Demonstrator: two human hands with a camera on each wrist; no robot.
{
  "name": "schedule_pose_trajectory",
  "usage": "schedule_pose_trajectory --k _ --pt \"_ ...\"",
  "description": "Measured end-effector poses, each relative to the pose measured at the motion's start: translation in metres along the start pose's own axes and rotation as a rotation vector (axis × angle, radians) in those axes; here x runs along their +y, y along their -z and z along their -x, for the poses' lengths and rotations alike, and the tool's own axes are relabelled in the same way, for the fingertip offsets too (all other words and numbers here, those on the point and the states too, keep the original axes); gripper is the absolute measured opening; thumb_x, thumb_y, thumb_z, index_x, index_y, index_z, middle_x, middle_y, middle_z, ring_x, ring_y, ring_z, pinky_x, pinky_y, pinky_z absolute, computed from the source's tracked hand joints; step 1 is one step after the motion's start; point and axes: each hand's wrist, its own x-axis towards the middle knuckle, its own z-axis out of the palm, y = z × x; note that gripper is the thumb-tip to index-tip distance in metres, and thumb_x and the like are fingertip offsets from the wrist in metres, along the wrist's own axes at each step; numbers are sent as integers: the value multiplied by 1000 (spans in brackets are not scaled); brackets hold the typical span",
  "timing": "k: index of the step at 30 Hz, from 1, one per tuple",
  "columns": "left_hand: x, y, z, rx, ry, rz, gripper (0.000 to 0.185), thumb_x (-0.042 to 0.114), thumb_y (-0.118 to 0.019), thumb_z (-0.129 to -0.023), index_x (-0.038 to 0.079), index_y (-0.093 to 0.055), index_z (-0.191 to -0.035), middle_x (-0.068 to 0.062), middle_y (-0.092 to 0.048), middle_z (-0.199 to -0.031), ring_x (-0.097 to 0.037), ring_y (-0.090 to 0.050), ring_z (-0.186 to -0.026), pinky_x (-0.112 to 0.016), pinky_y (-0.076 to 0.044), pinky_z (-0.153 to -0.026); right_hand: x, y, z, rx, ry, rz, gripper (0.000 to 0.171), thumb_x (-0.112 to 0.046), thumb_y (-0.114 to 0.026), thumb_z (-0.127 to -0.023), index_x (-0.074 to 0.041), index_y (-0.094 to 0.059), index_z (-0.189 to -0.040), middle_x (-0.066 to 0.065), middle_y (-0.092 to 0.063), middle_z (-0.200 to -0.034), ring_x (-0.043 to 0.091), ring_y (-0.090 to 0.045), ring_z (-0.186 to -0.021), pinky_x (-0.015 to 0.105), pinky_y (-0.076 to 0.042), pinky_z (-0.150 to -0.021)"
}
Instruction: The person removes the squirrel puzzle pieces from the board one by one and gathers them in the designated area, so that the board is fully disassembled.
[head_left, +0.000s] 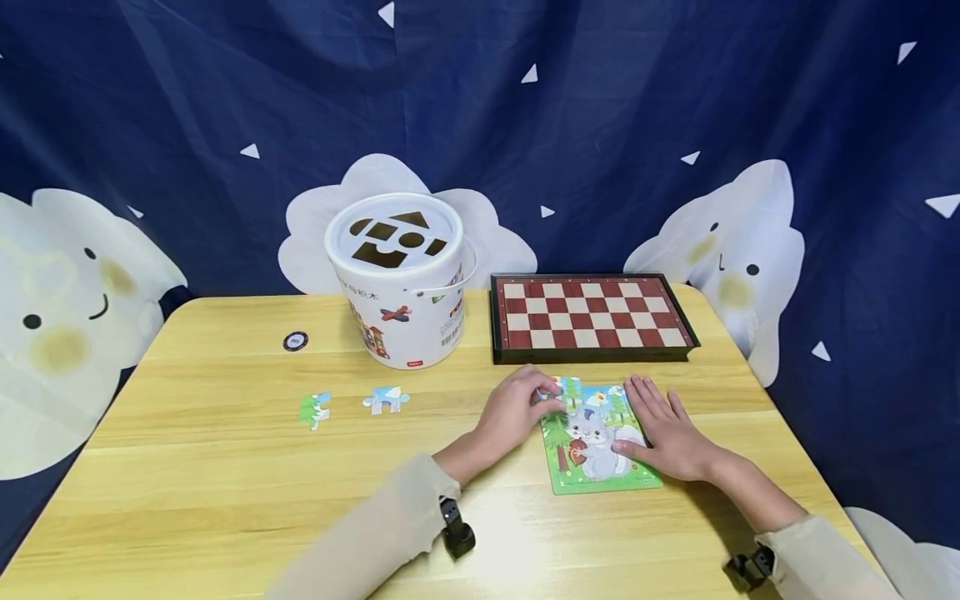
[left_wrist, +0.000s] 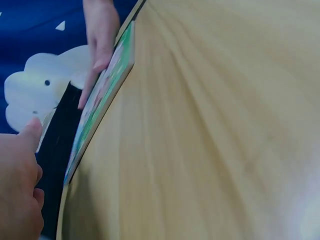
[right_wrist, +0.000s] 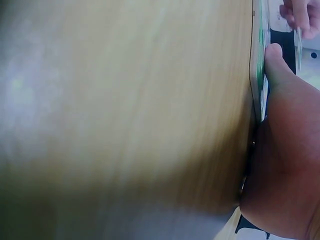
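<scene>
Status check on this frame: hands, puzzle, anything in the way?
Left hand pinches a piece at the puzzle top-left corner. Right hand lies flat on its right side. Two loose pieces lie apart to the left; nothing blocks.

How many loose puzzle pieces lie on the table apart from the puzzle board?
2: a green piece and a blue-white piece, side by side left of the left hand. That hand pinches a third at the puzzle board; others may be hidden.
</scene>
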Motion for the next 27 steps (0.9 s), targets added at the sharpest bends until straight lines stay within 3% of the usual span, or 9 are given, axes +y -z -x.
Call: schedule_pose_trajectory --k 5,11,14,21,27 --pt "-13 20 10 39 19 24 24 29 -80 -86 12 -75 -102 4 -65 -96 -7 -55 -79 -18 -50 -70 5 -5 1 10 0 2 96 -50 -60 -100 3 -7 -161 28 -6 -166 38 6 -155 50 18 -119" --pt "-31 41 23 70 33 14 22 25 -81 -85 10 -74 -100 4 -66 -97 -9 -59 -82 -21 -53 -75 10 -5 -2 -54 -53 16 99 -55 -58 -100 -1 -2 -162 24 -1 -168 37 8 -155 52 17 -119" --pt "-38 50 31 87 53 12 22 24 -82 -84 10 -74 -99 4 -65 -94 -9 -57 -81 -22 -53 -74 7 -3 -3 -44 -49 9 99 -53 -59 -100 1 -4 -161 26 -2 -167 39 6 -154 53 16 -120" --pt "-52 71 48 122 123 24 17 20 -84 -83 12 -75 -95 6 -61 -87 -8 -53 -75 -23 -50 -67 1 3 -4 -96 -86 17 100 -55 -58 -99 0 -3 -162 24 1 -168 40 8 -154 58 13 -119" --pt "-64 87 57 130 185 -10 15 18 -85 -83 13 -74 -91 6 -60 -83 -9 -51 -74 -25 -47 -67 7 -1 -5 -100 -92 16 102 -56 -58 -99 -1 0 -162 23 2 -168 37 10 -155 55 16 -119"
